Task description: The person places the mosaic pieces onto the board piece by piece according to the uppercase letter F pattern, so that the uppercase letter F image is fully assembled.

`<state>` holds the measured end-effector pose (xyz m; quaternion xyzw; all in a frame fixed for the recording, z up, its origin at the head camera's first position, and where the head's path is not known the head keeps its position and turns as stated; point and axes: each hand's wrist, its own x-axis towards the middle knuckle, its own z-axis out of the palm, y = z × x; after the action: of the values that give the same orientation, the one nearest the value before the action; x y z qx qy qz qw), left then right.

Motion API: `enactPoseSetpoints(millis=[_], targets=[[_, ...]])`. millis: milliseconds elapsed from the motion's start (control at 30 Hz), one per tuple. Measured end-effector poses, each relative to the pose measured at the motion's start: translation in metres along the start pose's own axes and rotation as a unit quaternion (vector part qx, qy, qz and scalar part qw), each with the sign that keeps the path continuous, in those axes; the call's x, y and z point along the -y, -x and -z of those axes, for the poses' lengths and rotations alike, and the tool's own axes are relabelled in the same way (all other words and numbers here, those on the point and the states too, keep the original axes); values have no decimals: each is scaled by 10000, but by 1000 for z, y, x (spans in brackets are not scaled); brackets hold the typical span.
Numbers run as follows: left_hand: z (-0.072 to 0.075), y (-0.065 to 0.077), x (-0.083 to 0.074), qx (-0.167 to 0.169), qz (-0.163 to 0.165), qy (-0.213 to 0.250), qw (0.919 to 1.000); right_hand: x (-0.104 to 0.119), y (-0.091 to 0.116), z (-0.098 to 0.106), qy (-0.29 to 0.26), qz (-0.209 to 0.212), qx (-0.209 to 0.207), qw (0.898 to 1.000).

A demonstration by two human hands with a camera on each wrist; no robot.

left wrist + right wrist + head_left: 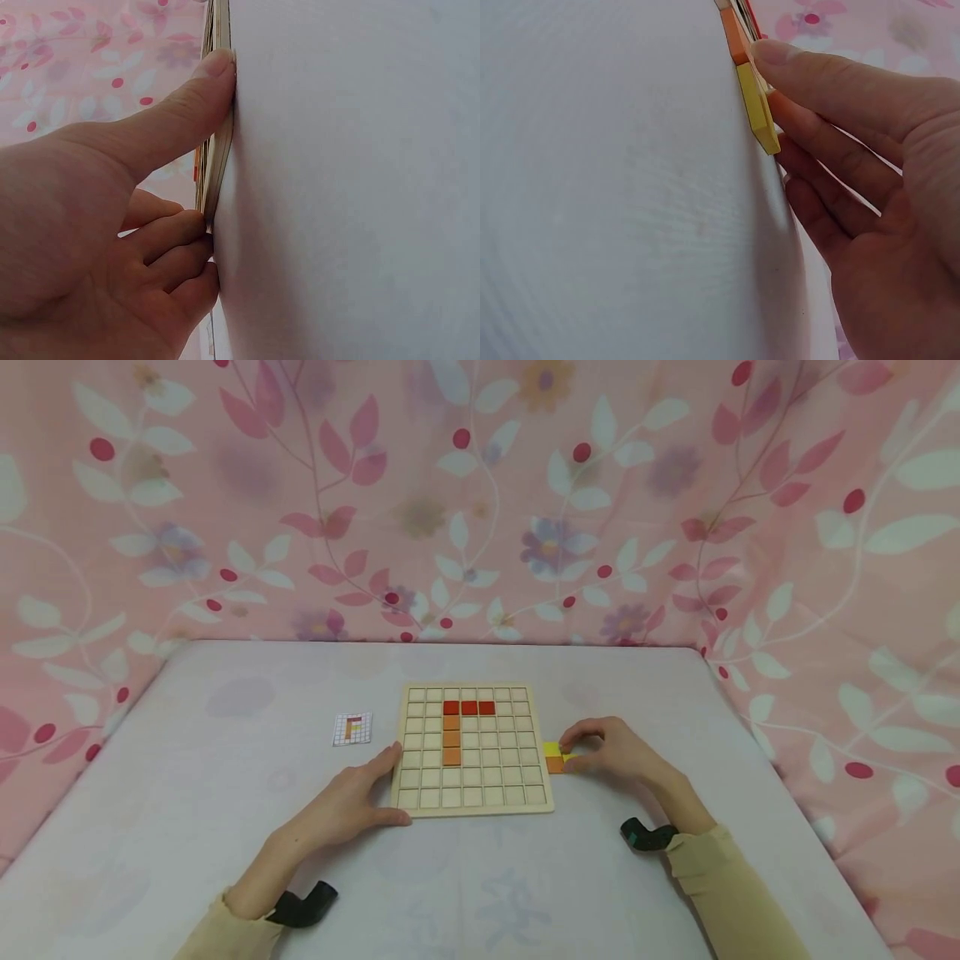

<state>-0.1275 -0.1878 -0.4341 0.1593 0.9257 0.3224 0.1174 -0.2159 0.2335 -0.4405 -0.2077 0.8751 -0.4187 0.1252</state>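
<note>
A square wooden grid board [495, 797] lies flat on the table. On it three red tiles [468, 707] form a row, and three orange tiles [452, 738] run down below the leftmost one. My left hand [341, 806] rests at the board's near left corner, thumb on the front edge, fingers against the left edge. Just off the right edge, my right hand [615, 752] pinches a yellow tile [757, 109] between thumb and index finger. Beside it lie an orange tile [555, 765] and another yellow tile [552, 748]. The fingers partly cover the pinched tile.
A small printed card [352, 729] with a coloured grid pattern lies left of the board. The pale table [480, 893] is backed by a pink floral curtain [480, 502], which also hangs at both sides. Black wrist devices [303, 906] sit at both cuffs.
</note>
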Motion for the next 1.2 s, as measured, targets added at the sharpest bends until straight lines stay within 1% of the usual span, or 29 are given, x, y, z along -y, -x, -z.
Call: enactPoseSetpoints(millis=[433,800,1200], targets=[[1,1,0,-7,9,-29,10000,3,0,-4,55,140,223,9996],[0,0,-1,-6,18,-30,10000,5,0,-5,342,226,-71,9991],[1,0,-2,-10,20,0,10000,2,0,-7,311,154,-146,9993]])
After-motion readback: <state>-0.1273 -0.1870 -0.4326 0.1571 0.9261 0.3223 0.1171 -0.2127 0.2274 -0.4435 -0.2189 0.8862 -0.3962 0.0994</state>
